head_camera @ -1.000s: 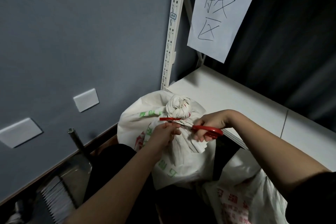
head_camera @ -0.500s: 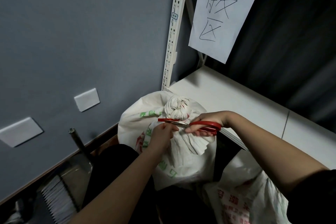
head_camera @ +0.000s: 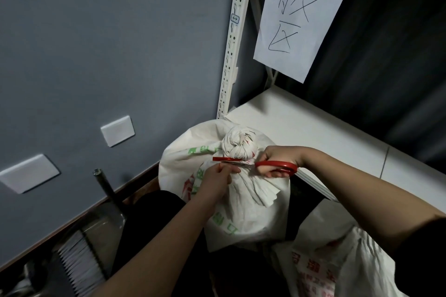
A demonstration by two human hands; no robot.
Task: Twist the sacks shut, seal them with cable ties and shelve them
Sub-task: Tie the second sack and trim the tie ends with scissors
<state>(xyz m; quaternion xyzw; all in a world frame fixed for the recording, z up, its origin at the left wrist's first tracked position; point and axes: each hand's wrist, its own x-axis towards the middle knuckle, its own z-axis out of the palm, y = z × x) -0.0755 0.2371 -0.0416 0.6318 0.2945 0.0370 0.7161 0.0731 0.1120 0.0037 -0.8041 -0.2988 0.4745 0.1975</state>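
Head view, left to right: two white rectangular wall plates [head_camera: 117,130] on the grey-blue wall, a dark metal post [head_camera: 106,187] rising near the skirting, a dustpan-like metal tray with a grey bristle brush [head_camera: 79,263] at bottom left. Centre: white woven plastic sack with green and red print [head_camera: 243,210], standing just in front of the edge of the white shelf board [head_camera: 313,132], partly overlapping its front corner. Sack neck is twisted into a tight knob at the top, cinched below it, with the loose mouth fabric fanning out downward to the right in pleats. Left hand [head_camera: 218,179] has fingers curled, pinching something thin at the cinched neck; cannot tell if it is the tie tail or the fabric. Red-handled scissors [head_camera: 255,164] lie horizontal across the neck, blades pointing left, blade tips just above the left hand. Right hand [head_camera: 277,159] grips the scissor handle loops, fingers through them. The hands are close together, either side of the neck. White perforated steel shelf upright [head_camera: 233,38] stands behind the sack. White paper sign with black handwritten characters [head_camera: 301,14] hangs from the upper shelf. Second white woven sack with red print [head_camera: 333,258] sits at bottom right, below the right forearm.
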